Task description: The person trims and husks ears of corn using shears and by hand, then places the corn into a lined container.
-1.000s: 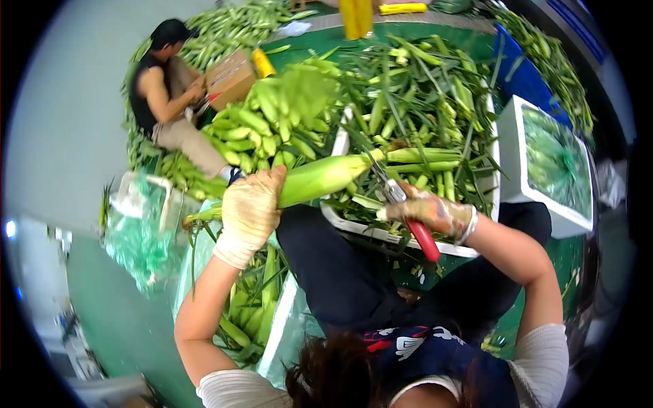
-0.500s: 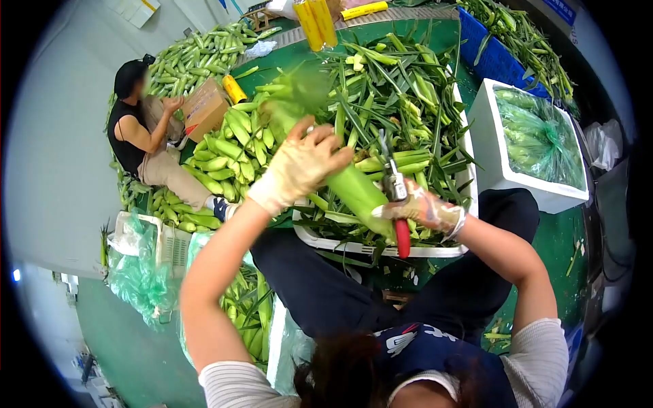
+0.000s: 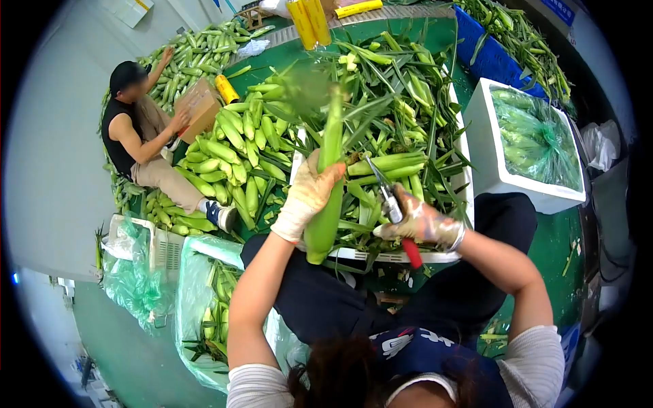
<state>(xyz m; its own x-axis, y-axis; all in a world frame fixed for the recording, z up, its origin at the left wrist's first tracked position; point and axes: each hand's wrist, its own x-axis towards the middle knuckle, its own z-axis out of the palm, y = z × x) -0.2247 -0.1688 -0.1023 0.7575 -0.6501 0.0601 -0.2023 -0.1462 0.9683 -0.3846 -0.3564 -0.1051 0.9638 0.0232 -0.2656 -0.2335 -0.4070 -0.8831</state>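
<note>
Gloved, my left hand (image 3: 309, 194) is wrapped round a green ear of corn (image 3: 326, 228) in its husk. The ear stands nearly upright in view, over the near left edge of a white crate (image 3: 371, 256). In my gloved right hand (image 3: 423, 223) is a pair of pruning shears (image 3: 392, 207) with a red handle. Their blades point up and left, apart from the held ear. Beneath both hands, cut husks and leaves (image 3: 401, 102) heap up in the crate. Beyond my left hand lies a pile of unpeeled corn (image 3: 231, 146).
A co-worker (image 3: 129, 129) sits at the left beside a cardboard box (image 3: 197, 109). A white foam box (image 3: 527, 187) with bagged corn stands at the right. Behind it is a blue crate (image 3: 486, 58) of leaves. A lined box (image 3: 197, 272) sits near my left side.
My left hand has brought the corn down and left, turning it from slanted to nearly upright. The ear has come away from my right hand. The co-worker has raised one arm.
</note>
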